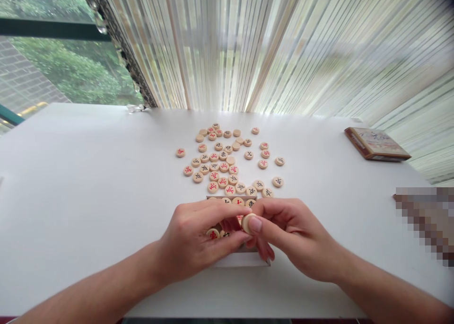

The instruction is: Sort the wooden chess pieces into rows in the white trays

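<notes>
Over the box, my right hand [294, 232] is closed on a round wooden Chinese chess piece [247, 223], its thumb pressed on the blank face. My left hand [204, 234] has its index fingertip at the piece's upper edge and its thumb tip just below, so both hands pinch it. Beneath them is an open cardboard box [241, 260] at the near side of the table, partly covered by my hands. Inside the box lie several pieces, among them a red-marked piece [213, 234] at the left.
Beyond the box, many loose chess pieces [213, 167] with red or black characters are scattered on the white table [106, 187]; a few show blank faces. A brown-edged flat box [378, 144] lies at the far right. A string curtain [220, 49] hangs behind the table.
</notes>
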`<state>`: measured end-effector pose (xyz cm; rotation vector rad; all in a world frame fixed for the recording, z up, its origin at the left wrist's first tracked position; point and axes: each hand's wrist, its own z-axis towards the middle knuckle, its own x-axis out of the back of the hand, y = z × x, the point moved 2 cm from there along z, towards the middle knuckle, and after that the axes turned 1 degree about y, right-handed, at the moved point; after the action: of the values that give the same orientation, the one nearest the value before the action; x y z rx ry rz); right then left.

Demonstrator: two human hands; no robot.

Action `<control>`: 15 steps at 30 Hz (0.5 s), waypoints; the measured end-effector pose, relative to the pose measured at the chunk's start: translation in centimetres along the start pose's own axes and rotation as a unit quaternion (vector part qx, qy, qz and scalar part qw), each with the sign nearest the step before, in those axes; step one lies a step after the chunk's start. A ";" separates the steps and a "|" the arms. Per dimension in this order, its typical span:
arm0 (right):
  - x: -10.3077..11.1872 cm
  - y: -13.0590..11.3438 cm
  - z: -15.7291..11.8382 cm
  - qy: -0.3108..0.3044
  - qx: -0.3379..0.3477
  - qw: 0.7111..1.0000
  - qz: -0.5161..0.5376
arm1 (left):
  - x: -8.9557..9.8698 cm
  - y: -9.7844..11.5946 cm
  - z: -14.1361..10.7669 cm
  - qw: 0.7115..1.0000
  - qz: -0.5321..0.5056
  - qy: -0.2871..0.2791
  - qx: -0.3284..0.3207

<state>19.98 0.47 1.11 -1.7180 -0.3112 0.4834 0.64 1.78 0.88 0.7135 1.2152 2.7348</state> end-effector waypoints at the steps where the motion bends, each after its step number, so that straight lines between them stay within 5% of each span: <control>1: 0.0 0.0 0.0 0.000 0.007 1.000 -0.011 | 0.0 0.0 0.0 1.000 -0.003 0.001 0.000; 8: 0.6 -0.2 -0.1 0.004 0.159 0.965 -0.210 | 0.3 -0.3 0.1 0.999 0.011 0.039 0.003; 15: 1.2 0.2 -0.1 0.027 0.226 0.951 -0.212 | 0.5 -0.4 0.2 0.997 0.040 0.062 -0.029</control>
<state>21.04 0.84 0.73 -1.1719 -0.4770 0.1708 0.20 2.34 0.89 0.6080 1.1471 2.9053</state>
